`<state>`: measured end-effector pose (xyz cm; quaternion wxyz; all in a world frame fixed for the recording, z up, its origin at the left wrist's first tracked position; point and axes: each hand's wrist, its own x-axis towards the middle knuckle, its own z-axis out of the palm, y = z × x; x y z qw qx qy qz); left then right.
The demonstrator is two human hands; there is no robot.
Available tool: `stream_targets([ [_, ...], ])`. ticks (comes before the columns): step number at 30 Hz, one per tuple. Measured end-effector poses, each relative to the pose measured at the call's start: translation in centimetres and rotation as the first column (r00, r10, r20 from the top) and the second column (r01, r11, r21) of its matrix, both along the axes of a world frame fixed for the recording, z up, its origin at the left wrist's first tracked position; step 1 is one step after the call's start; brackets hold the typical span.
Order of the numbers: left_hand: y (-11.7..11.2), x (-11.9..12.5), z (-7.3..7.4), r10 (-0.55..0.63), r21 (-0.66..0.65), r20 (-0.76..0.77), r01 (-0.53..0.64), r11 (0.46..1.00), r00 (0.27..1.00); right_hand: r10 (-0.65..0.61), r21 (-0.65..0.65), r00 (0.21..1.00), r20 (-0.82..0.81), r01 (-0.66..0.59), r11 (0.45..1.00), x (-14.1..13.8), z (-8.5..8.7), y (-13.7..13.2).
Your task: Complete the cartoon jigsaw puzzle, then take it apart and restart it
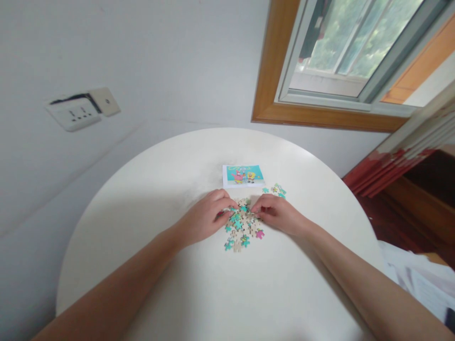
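A loose pile of jigsaw puzzle pieces [237, 220], some teal, some showing their beige backs, lies on the white round table [227, 289]. My left hand [209, 213] reaches in from the pile's left side, thumb and fingers closing on a puzzle piece at its upper edge. From the right, my right hand [275, 213] pinches a puzzle piece between thumb and forefinger over the pile. A pink piece [260, 234] rests just below my right hand. Behind the pile lies a picture card [245, 175] with two cartoon figures on teal.
A small group of puzzle pieces [279, 190] sits apart, beyond my right hand. The table's far edge is close to the wall [177, 61], which carries a socket plate [76, 113]. A wood-framed window [265, 106] is at upper right, with papers [423, 279] at lower right.
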<state>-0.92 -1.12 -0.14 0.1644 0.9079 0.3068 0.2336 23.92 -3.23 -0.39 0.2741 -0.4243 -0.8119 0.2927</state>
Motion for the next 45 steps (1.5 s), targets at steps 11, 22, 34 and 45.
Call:
stream_targets([
  [11, 0.0, -0.1, 0.0, -0.002, -0.007, 0.000, 0.002, 1.000, 1.000, -0.242, -0.070, 0.969, -0.052, 0.239, 0.969, 2.1, 0.6, 1.2],
  [22, 0.0, -0.1, 0.1, -0.009, -0.027, 0.006, 0.009, 1.000, 1.000, -0.271, 0.338, 0.906, 0.326, 0.156, 0.928, 6.0, 1.5, 2.3],
  [34, -0.1, -0.1, 0.2, -0.004, -0.018, 0.012, 0.004, 1.000, 1.000, -0.279, 0.300, 0.883, 0.378, 0.169, 0.939, 6.0, 1.4, 2.0],
  [45, 0.0, -0.2, 0.2, 0.020, 0.006, -0.003, -0.020, 1.000, 1.000, -0.329, 0.342, 0.805, 0.494, 0.168, 0.925, 6.0, 0.3, 2.6],
])
